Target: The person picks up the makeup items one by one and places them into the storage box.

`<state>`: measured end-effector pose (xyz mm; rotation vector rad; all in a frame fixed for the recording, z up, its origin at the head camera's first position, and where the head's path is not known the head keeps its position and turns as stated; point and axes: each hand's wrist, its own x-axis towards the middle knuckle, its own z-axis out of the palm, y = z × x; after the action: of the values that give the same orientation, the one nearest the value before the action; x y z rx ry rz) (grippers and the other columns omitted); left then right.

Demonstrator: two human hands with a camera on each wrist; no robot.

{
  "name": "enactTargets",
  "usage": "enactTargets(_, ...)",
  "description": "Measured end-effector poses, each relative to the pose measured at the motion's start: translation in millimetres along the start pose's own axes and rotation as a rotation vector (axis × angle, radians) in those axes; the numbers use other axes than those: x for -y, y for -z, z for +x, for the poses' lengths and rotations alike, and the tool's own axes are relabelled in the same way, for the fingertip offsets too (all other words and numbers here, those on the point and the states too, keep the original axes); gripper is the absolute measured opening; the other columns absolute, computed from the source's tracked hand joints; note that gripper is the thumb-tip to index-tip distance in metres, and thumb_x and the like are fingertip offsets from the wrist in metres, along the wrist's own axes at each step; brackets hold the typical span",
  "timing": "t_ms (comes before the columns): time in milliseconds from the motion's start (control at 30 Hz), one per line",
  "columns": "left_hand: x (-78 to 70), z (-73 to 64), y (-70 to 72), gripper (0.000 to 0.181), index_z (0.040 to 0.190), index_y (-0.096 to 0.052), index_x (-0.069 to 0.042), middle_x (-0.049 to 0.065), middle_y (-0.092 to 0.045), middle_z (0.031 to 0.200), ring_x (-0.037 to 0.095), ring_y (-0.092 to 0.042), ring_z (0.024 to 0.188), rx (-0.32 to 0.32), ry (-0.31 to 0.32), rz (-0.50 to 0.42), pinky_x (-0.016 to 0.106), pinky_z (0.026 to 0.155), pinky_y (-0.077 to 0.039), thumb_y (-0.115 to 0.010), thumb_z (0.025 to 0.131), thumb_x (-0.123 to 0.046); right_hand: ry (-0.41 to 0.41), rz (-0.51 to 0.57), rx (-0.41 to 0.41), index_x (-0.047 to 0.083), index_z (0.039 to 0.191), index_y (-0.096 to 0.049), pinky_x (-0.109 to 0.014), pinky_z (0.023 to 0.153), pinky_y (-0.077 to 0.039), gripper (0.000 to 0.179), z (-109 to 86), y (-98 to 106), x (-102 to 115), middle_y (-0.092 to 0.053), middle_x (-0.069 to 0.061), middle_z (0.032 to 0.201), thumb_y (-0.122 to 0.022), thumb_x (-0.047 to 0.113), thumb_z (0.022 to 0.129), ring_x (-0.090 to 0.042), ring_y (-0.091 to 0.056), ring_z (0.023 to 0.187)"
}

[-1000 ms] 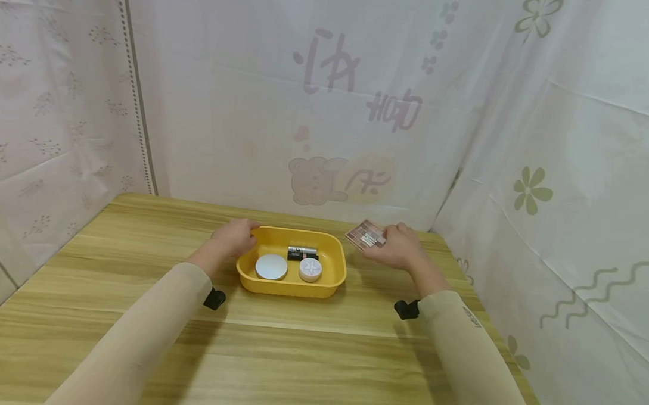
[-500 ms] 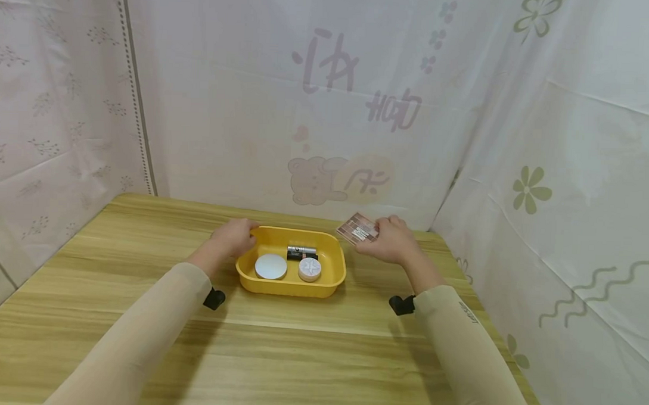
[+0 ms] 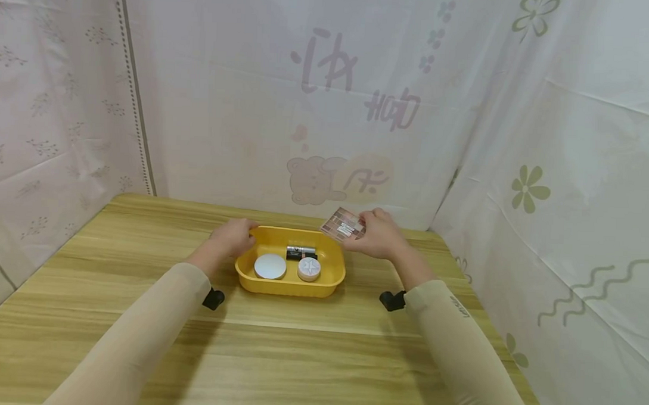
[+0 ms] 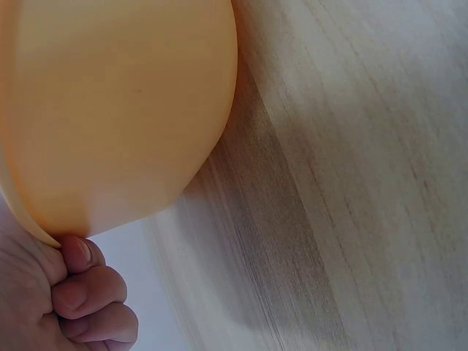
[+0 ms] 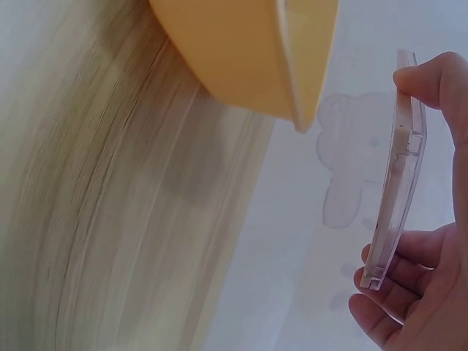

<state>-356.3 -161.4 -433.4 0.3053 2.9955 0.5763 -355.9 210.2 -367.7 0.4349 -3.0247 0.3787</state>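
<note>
A yellow basket [image 3: 286, 289] stands on the wooden table. My left hand [image 3: 234, 237] grips its left rim, and in the left wrist view the curled fingers [image 4: 91, 292] wrap the edge. In my right hand [image 3: 379, 235] is an eyeshadow palette [image 3: 341, 226] with a clear lid, held above the basket's back right corner. From the right wrist view, the palette [image 5: 395, 175] appears edge-on between thumb and fingers, apart from the basket. Inside the basket lie a round white compact [image 3: 270, 266], a small round patterned case [image 3: 308, 268], and silver and black tubes [image 3: 300, 253].
The wooden table [image 3: 297, 368] extends in front of the basket and to both sides. Behind it hangs a pale printed curtain [image 3: 241, 134], with more curtain at the left and right. A black wrist camera mount [image 3: 393, 300] sits under the right forearm.
My right hand has moved left and slightly up with the palette, from beside the basket to over its back right corner. The left hand and basket stay put.
</note>
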Motion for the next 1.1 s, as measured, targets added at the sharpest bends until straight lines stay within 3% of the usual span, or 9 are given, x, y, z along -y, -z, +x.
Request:
enactTargets(733,-0.6,0.4,3.1,0.056,0.164,-0.052,-0.008,0.022,-0.055,0.164,0.037,-0.062,0.120,0.003,0.008,-0.013,0.049,0.095,-0.053,-0.052,0.109,-0.018,0.141,0.012,0.072,0.006,0.157,-0.053,-0.048,0.111,-0.050,0.102,9.0,-12,32,-0.057,-0.011,0.140,-0.080,0.060,0.075,-0.029,-0.052,0.125)
enactTargets(1100,2.8,3.1,0.1,0.056,0.163,-0.054,-0.008,0.023,-0.054,0.165,0.041,-0.060,0.140,-0.008,-0.013,0.003,0.059,0.112,-0.052,-0.052,0.108,-0.018,0.207,0.016,0.114,0.007,0.158,-0.053,-0.049,0.113,-0.049,0.098,9.5,-24,45,-0.057,-0.011,0.143,-0.080,0.058,0.079,-0.028,-0.052,0.126)
